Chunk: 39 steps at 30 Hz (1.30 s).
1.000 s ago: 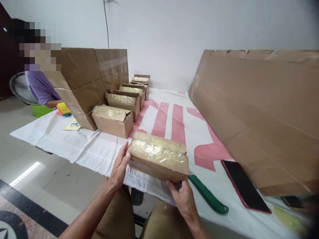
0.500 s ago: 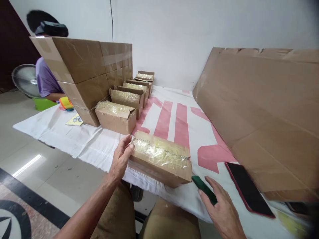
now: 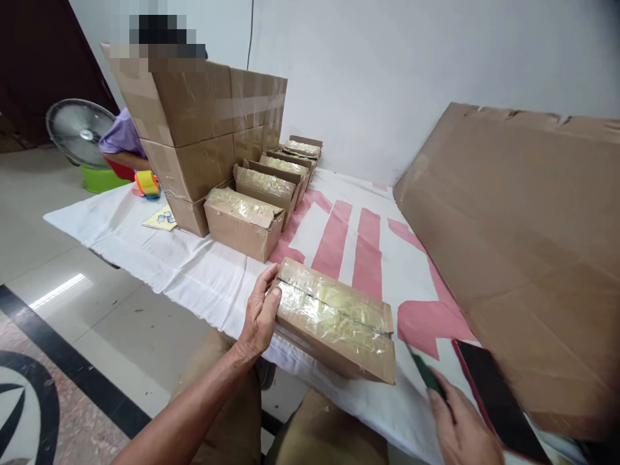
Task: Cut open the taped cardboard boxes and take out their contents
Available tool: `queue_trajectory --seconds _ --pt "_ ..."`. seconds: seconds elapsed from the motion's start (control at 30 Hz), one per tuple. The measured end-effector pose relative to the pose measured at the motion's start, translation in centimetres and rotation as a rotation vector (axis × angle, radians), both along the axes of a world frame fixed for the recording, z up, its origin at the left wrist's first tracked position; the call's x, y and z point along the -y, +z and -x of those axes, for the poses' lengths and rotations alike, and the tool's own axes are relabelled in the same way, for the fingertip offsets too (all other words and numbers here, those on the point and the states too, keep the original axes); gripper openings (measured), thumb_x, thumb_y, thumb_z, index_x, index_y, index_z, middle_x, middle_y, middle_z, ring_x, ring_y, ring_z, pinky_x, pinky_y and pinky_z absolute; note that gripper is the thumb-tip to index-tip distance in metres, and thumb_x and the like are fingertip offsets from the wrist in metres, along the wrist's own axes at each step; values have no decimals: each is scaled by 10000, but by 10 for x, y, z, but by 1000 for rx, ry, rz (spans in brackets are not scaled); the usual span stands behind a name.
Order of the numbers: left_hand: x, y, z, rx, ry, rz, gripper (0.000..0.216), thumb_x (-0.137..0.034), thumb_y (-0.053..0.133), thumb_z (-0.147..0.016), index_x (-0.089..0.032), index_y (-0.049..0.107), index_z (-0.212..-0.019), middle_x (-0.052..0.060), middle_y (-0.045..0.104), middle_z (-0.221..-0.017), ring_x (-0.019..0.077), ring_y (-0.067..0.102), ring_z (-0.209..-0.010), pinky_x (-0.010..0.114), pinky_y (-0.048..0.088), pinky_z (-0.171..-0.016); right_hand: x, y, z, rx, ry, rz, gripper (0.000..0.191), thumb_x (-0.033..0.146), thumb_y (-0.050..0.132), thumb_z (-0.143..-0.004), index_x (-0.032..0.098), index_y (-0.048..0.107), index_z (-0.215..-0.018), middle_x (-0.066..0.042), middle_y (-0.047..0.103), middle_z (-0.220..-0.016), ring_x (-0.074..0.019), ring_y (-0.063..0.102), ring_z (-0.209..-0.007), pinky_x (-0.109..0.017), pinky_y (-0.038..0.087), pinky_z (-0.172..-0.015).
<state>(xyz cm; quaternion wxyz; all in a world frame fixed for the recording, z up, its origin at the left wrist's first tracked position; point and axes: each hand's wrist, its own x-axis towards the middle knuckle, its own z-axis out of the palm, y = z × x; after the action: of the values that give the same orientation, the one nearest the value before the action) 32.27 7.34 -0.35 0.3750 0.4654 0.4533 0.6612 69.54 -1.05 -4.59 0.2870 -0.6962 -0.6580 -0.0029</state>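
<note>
A taped cardboard box (image 3: 334,316) lies near the table's front edge, shiny yellowish tape over its top and a seam running lengthwise. My left hand (image 3: 261,316) grips its left end, thumb on the near top corner and fingers behind. To the right of the box, my right hand (image 3: 458,413) is closed around a green box cutter (image 3: 428,373). A thin tip points from the cutter toward the box's right end, apart from it; motion blurs it slightly. A dark phone with a red edge (image 3: 498,394) lies just right of that hand.
Several similar small boxes (image 3: 245,223) line up beyond the left hand, beside stacked large cartons (image 3: 201,129). A big cardboard sheet (image 3: 523,258) leans at right. White-and-pink cloth (image 3: 217,284) covers the table. Behind the cartons are a person in a purple sleeve (image 3: 124,139) and a fan (image 3: 80,132).
My right hand has closed around the green box cutter and lifted it. My left hand stays on the box. The view has shifted, and the box appears slightly lower and farther right.
</note>
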Motion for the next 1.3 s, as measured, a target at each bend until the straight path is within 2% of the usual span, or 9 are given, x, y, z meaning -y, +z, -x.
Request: queue_trajectory --seconds 0.13,0.2,0.3,0.37,0.5,0.67,0.8,1.07,1.3 --pt "-1 3 4 -18 -46 1 481 -399 504 -975 -219 563 -1417 101 577 -1497 290 504 -1409 476 348 -1210 9 53 -1 -304 -188 116 560 662 443 -928 222 697 -1164 -80 792 -911 -253 746 -742 -329 603 -623" --pt "-4 7 12 -68 -125 12 487 -402 506 -965 -231 578 -1415 95 509 -1562 297 423 -1474 489 291 -1241 10 80 10 -364 -157 130 563 701 493 -893 235 722 -1110 -56 778 -809 -225 706 -620 -300 576 -529" --pt "-13 12 29 -182 -283 39 482 -398 587 -886 -240 655 -1337 80 365 -1657 332 270 -1554 508 217 -1266 4 116 39 -295 -15 113 539 716 549 -861 256 754 -1053 -32 742 -673 -214 656 -517 -290 540 -441" --pt "-21 12 37 -216 -367 45 501 -371 627 -821 -240 673 -1302 84 339 -1668 350 232 -1566 527 196 -1267 -5 137 65 -206 132 100 493 683 551 -887 275 770 -1054 -35 756 -698 -228 689 -569 -304 580 -499" --pt "-31 8 38 -183 -424 8 555 -318 606 -751 -223 647 -1296 104 407 -1625 362 253 -1555 550 168 -1264 -32 167 115 -46 413 100 376 517 511 -976 275 769 -1102 -67 809 -985 -261 770 -858 -354 638 -777" --pt "-32 3 29 -83 -412 -19 584 -328 588 -727 -197 626 -1295 118 418 -1609 365 298 -1534 518 186 -1261 -69 176 154 139 618 151 366 338 436 -1022 248 717 -1238 -54 767 -1227 -245 739 -1095 -363 614 -901" --pt "-30 3 28 -62 -402 -25 586 -339 595 -723 -189 620 -1289 130 430 -1599 371 311 -1525 528 191 -1255 -88 173 172 262 661 200 377 290 409 -1030 220 678 -1284 -57 750 -1265 -247 728 -1106 -391 604 -900" --pt "-28 3 25 -29 -384 5 606 -344 592 -718 -194 627 -1304 120 477 -1564 380 363 -1487 508 222 -1241 -101 173 190 526 642 190 229 238 490 -1005 206 689 -1114 -48 785 -968 -218 738 -826 -297 523 -646" --pt "-28 1 24 -6 -378 23 603 -355 599 -698 -200 639 -1279 120 511 -1524 400 416 -1437 527 265 -1209 -103 201 200 753 593 390 152 171 558 -952 210 703 -924 -54 763 -827 -231 725 -694 -279 390 -525"
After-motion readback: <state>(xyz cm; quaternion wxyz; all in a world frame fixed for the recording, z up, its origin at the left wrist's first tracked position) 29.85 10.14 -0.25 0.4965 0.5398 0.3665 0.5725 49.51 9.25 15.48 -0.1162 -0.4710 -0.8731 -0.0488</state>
